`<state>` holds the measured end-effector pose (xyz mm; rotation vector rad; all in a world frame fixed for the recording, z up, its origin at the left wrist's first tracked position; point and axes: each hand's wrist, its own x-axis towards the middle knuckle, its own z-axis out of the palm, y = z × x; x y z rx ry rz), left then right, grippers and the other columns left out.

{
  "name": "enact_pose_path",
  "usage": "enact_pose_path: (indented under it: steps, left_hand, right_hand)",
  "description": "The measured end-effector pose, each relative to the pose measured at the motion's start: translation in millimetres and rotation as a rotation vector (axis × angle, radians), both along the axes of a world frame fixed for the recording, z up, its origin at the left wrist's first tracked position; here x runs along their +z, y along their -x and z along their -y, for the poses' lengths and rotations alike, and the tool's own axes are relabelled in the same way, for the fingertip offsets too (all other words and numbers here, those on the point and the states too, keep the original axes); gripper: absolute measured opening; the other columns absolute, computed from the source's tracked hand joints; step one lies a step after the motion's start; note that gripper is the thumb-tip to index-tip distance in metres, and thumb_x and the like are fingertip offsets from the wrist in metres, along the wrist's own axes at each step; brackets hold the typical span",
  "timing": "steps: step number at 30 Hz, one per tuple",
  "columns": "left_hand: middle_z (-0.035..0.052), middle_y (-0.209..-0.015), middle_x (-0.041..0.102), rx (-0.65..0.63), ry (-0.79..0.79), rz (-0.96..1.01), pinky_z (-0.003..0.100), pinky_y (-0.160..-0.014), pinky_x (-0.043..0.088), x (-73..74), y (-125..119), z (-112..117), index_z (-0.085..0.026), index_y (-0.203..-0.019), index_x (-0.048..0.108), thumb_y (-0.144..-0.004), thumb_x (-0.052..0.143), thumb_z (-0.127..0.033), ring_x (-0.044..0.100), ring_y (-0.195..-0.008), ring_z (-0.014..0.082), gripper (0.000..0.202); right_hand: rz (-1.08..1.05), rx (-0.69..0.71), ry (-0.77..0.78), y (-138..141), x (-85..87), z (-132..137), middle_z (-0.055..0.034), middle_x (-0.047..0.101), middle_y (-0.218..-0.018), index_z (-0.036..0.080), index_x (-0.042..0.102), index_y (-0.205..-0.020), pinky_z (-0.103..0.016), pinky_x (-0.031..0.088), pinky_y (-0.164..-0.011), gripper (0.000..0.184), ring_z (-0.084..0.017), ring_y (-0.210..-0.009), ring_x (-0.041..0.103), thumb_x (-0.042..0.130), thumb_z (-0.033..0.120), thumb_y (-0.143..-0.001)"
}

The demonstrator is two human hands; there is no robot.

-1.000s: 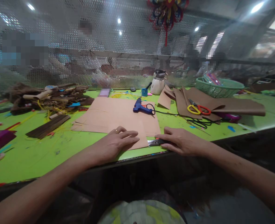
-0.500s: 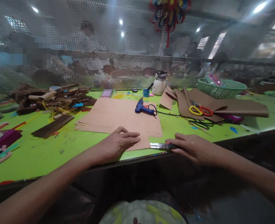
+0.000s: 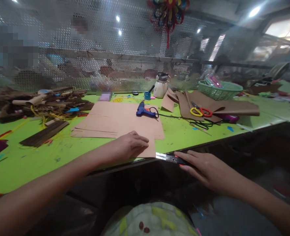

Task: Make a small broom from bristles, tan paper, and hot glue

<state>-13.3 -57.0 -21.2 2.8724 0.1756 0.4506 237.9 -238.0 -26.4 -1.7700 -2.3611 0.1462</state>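
My left hand [image 3: 135, 144] lies on a small piece of tan paper [image 3: 148, 150] near the table's front edge, fingers stretched out and pressing it down. With closed fingers my right hand [image 3: 203, 167] grips a utility knife [image 3: 168, 157] by its black and orange handle. The metal blade points left and reaches the paper's right edge, by the table edge. Behind the small piece lies a stack of larger tan paper sheets [image 3: 105, 116]. A blue glue gun [image 3: 145, 110] rests on these sheets, its cord running right.
On the green table [image 3: 48, 167], a pile of brown scraps [image 3: 48, 100] lies left. To the right are brown paper sheets [image 3: 223, 107] with yellow-and-red scissors [image 3: 201, 112]. Farther back stand a white jug [image 3: 161, 88], a blue pot [image 3: 147, 95] and a green basket [image 3: 221, 91].
My right hand has moved down a little with the knife, whose blade now slants more, at the paper's front right corner. My left hand stays on the paper. The whole view has shifted.
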Motion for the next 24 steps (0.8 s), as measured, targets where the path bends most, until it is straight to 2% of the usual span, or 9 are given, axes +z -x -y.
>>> enact_pose_path:
  steps: [3,6,9,15,20,24]
  left_hand:
    - [0.009,-0.122,0.063,-0.059,-0.129,-0.068,0.037,-0.097,0.038,6.1,8,-22,-0.023,-0.111,0.066,-0.096,0.04,-0.032,0.054,-0.11,0.0202,0.032]
    - [0.007,-0.141,0.047,0.0,-0.218,-0.162,0.043,-0.108,0.027,5.0,18,-36,-0.025,-0.127,0.056,-0.096,0.037,-0.034,0.036,-0.132,0.0246,0.037]
    - [0.0047,-0.151,0.032,0.071,-0.231,-0.267,0.044,-0.111,0.021,1.3,24,-37,-0.028,-0.138,0.042,-0.098,0.031,-0.036,0.022,-0.139,0.026,0.043]
    - [0.0031,-0.152,0.029,0.111,-0.262,-0.323,0.043,-0.108,0.022,3.1,23,-28,-0.032,-0.141,0.037,-0.098,0.027,-0.039,0.027,-0.137,0.0262,0.044]
    - [0.0052,-0.149,0.034,0.13,-0.292,-0.292,0.044,-0.106,0.025,3.4,23,-20,-0.03,-0.138,0.042,-0.098,0.028,-0.038,0.033,-0.134,0.0285,0.043]
    - [0.004,-0.148,0.037,0.132,-0.313,-0.262,0.043,-0.104,0.026,1.4,24,-18,-0.03,-0.137,0.044,-0.098,0.03,-0.037,0.036,-0.132,0.0281,0.042]
  right_hand:
    - [-0.037,0.008,0.032,7,1.3,-4,-0.0092,0.063,-0.11,0.028,0.042,-0.138,-0.036,0.05,-0.077,0.041,-0.022,-0.091,0.064,0.036,0.035,-0.097]
    - [-0.062,0.03,0.044,15,3.3,-13,-0.0081,0.065,-0.107,0.028,0.046,-0.135,-0.035,0.05,-0.077,0.039,-0.022,-0.091,0.064,0.037,0.035,-0.097]
    - [-0.085,0.035,0.051,23,3.3,-20,-0.0081,0.066,-0.107,0.028,0.048,-0.134,-0.036,0.05,-0.079,0.039,-0.022,-0.092,0.064,0.037,0.034,-0.097]
    - [-0.181,0.039,0.044,24,-2.9,-18,-0.009,0.065,-0.111,0.027,0.049,-0.133,-0.035,0.049,-0.085,0.039,-0.021,-0.097,0.062,0.04,0.033,-0.096]
    - [-0.168,-0.013,0.062,16,-11.5,5,-0.0081,0.066,-0.1,0.029,0.046,-0.136,-0.034,0.051,-0.076,0.04,-0.02,-0.086,0.064,0.039,0.034,-0.096]
    - [-0.156,-0.042,0.049,18,-9.4,10,-0.0086,0.065,-0.098,0.029,0.046,-0.136,-0.035,0.051,-0.075,0.041,-0.021,-0.084,0.064,0.038,0.035,-0.096]
